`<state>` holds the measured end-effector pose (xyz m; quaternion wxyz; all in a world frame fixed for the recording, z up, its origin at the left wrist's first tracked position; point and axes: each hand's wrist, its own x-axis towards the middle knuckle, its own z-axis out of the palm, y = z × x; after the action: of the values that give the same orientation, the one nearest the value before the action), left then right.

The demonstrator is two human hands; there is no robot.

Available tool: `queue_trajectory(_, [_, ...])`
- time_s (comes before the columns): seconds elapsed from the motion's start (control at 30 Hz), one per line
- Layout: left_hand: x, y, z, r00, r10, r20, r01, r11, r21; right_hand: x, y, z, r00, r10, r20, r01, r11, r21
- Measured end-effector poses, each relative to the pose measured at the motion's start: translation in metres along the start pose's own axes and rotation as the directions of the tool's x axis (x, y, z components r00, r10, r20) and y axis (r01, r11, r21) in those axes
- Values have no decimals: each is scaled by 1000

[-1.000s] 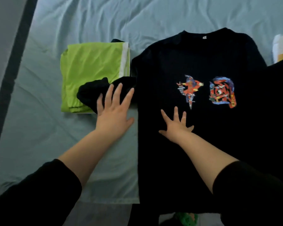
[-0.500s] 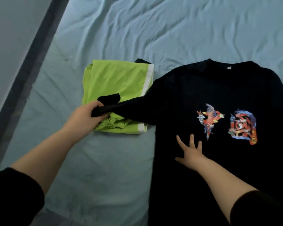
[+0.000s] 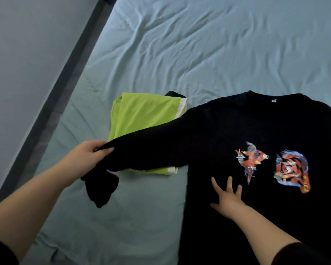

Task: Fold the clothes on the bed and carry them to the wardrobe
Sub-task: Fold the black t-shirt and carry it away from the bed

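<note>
Green garment (image 3: 141,119) folded near bed's (image 3: 180,44) left edge. Black sweatshirt (image 3: 237,131) spread flat, unfolded; left hand (image 3: 88,155) pinching sleeve, right hand (image 3: 227,197) open, pressing hem. Wardrobe trip prob. still pending.

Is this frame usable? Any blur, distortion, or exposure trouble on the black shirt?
Head view: dim, bluish, even light, no glare; the black shirt is underexposed, folds lost, only its print readable. Wide-angle bend shows along the bed edge. Left hand gripping the sleeve and right hand lying flat are slightly soft; green folded garment is clear.
</note>
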<state>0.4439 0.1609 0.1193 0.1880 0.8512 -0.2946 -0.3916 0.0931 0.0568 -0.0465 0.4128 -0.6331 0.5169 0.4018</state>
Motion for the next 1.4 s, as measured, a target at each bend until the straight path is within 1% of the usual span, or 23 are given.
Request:
queue_trajectory(0.2, [1, -22, 15, 996, -88, 34, 92, 984, -151, -5, 0, 4, 999, -11, -30, 11, 1000, 11])
queue_trajectory(0.37, [7, -38, 12, 965, -109, 239, 152, 973, -173, -14, -6, 1, 999, 28, -46, -28, 1000, -5])
queue_trajectory(0.47, [13, -47, 9, 955, -113, 274, 163, 973, -165, -29, -26, -12, 991, 98, -90, -106, 990, -92])
queue_trajectory(0.53, [14, -49, 5, 949, -117, 291, 180, 963, -199, -49, -60, -22, 990, 69, -123, -84, 990, -116])
queue_trajectory(0.57, [13, -48, 2, 945, -121, 305, 197, 952, -233, -57, -82, -22, 997, 20, -77, -21, 1000, -13])
queue_trajectory(0.6, [12, -47, -2, 938, -128, 322, 220, 938, -268, -65, -106, -18, 998, -56, 27, 51, 984, 172])
queue_trajectory(0.63, [13, -45, -5, 931, -136, 339, 242, 925, -293, -73, -131, -11, 975, -176, 132, 116, 921, 373])
queue_trajectory(0.67, [12, -42, -8, 922, -144, 358, 264, 913, -312, -79, -153, -1, 933, -311, 181, 163, 814, 557])
queue_trajectory(0.7, [12, -40, -13, 913, -149, 379, 281, 905, -321, -84, -177, 10, 894, -421, 156, 187, 666, 722])
queue_trajectory(0.73, [11, -37, -18, 905, -147, 399, 289, 901, -323, -87, -197, 22, 871, -486, 68, 192, 465, 864])
queue_trajectory(0.77, [11, -34, -24, 901, -139, 412, 282, 908, -310, -87, -214, 32, 865, -500, -50, 184, 222, 958])
queue_trajectory(0.8, [13, -30, -31, 899, -129, 418, 263, 923, -281, -88, -229, 39, 866, -476, -153, 164, -17, 986])
queue_trajectory(0.83, [15, -27, -37, 904, -118, 410, 229, 945, -233, -89, -241, 43, 871, -438, -223, 148, -199, 969])
queue_trajectory(0.87, [18, -25, -46, 918, -99, 385, 173, 971, -162, -92, -253, 46, 881, -391, -266, 145, -312, 939])
queue_trajectory(0.9, [23, -25, -55, 938, -66, 341, 95, 993, -67, -93, -263, 48, 895, -342, -286, 145, -383, 912])
queue_trajectory(0.93, [28, -25, -64, 958, -22, 286, 9, 999, 47, -95, -269, 49, 907, -303, -291, 139, -437, 888])
queue_trajectory(1.0, [38, -31, -82, 979, 64, 191, -118, 949, 291, -99, -281, 49, 916, -277, -290, 117, -508, 853])
queue_trajectory(1.07, [48, -45, -96, 983, 59, 171, -125, 903, 411, -102, -289, 48, 916, -270, -296, 106, -549, 829])
queue_trajectory(1.13, [57, -65, -104, 987, 43, 155, -107, 896, 430, -103, -295, 47, 924, -239, -297, 101, -596, 796])
queue_trajectory(1.2, [61, -87, -107, 990, 43, 138, -82, 952, 295, -99, -300, 48, 936, -215, -279, 92, -615, 783])
queue_trajectory(1.23, [61, -95, -108, 990, 34, 139, -61, 980, 189, -96, -303, 51, 939, -213, -269, 99, -583, 806])
queue_trajectory(1.3, [60, -108, -106, 989, 19, 146, -23, 999, 23, -91, -314, 60, 947, -210, -245, 139, -421, 896])
queue_trajectory(1.4, [56, -113, -100, 987, 46, 153, -34, 996, -77, -88, -337, 76, 928, -294, -230, 203, -120, 972])
